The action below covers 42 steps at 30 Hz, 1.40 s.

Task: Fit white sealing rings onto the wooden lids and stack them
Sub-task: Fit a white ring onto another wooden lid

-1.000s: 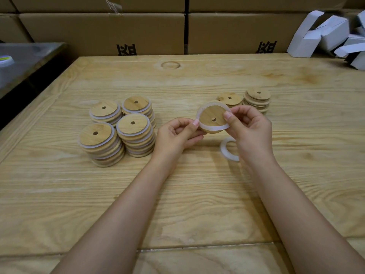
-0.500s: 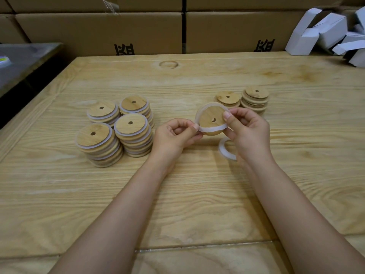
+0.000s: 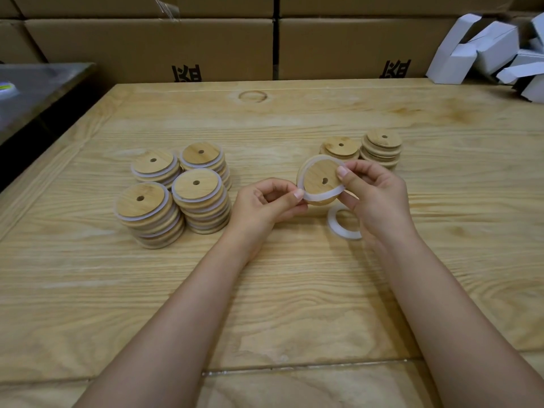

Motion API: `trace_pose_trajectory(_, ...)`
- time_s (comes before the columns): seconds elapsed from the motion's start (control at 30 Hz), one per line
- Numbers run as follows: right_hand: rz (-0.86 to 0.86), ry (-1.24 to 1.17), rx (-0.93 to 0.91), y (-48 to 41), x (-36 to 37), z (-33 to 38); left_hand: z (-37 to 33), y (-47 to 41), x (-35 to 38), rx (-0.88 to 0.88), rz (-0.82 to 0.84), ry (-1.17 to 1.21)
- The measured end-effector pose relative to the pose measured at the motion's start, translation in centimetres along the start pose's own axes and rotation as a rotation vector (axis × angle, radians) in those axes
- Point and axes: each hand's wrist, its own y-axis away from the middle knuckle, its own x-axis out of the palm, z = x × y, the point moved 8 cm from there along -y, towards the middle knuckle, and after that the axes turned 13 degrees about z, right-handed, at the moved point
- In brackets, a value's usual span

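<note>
— Just above the tabletop (image 3: 279,290), between your two hands, is the wooden lid (image 3: 319,179). You hold it tilted, with its holed face toward you.

— And the ring I'm fitting?

— Your white sealing ring (image 3: 323,194) is stretched round that lid. It follows the lid's far rim, then crosses the near face as a loose band, so it sits crooked rather than seated on the edge.

— What are my hands doing?

— Your left hand (image 3: 265,206) is at the lid's left edge, fingers curled, and its thumb and fingertips pinch the ring there. Your right hand (image 3: 374,195) is at the lid's right edge, fingers curled behind the rim, with one fingertip pressing on the ring near the top.

— Anything under the lid?

— A spare ring (image 3: 335,228) lies flat on the tabletop just below the lid and a little to its right, partly hidden by your right hand.

— Where are the done ones?

— Four stacks of ringed lids (image 3: 200,184) stand close together well to the left of the lid, with white bands showing between the discs. Two stacks without rings stand just behind the lid: the shorter stack (image 3: 340,147) is partly hidden by it, and the taller stack (image 3: 382,148) is to the right.

— And farther out?

— Cardboard boxes (image 3: 147,45) line the wall well beyond the lid. White cartons (image 3: 471,51) are heaped far to its right, and a dark metal surface (image 3: 35,83) sits far to its left.
</note>
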Motion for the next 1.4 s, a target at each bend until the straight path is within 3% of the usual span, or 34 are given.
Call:
trace_pose_trajectory(0.17, 0.001, -0.07, 0.047, -0.1, -0.1, -0.5, -0.1, 0.1, 0.1, 0.008, 0.007, -0.018)
trace_pose_trajectory(0.4, 0.027, -0.045, 0.083, -0.1, -0.2, -0.7, -0.8, 0.2, 0.3, 0.039, -0.051, -0.232)
trace_pose_trajectory(0.57, 0.089, 0.125, 0.016, 0.0, 0.5, 0.3, -0.7, 0.3, 0.5, 0.029, -0.057, -0.163)
trace_pose_trajectory(0.77, 0.164, 0.339, -0.099, 0.3, 2.1, 0.9, -0.9, -0.1, 0.0, 0.057, -0.097, -0.391)
trace_pose_trajectory(0.93, 0.118, 0.58, -0.174, 0.6, 2.3, 1.3, -0.6, -0.4, -0.7, 0.076, -0.114, -0.362)
trace_pose_trajectory(1.4, 0.133, 0.521, -0.169, 0.3, 3.0, 1.1, -0.2, -0.4, -0.7, 0.045, -0.103, 0.006)
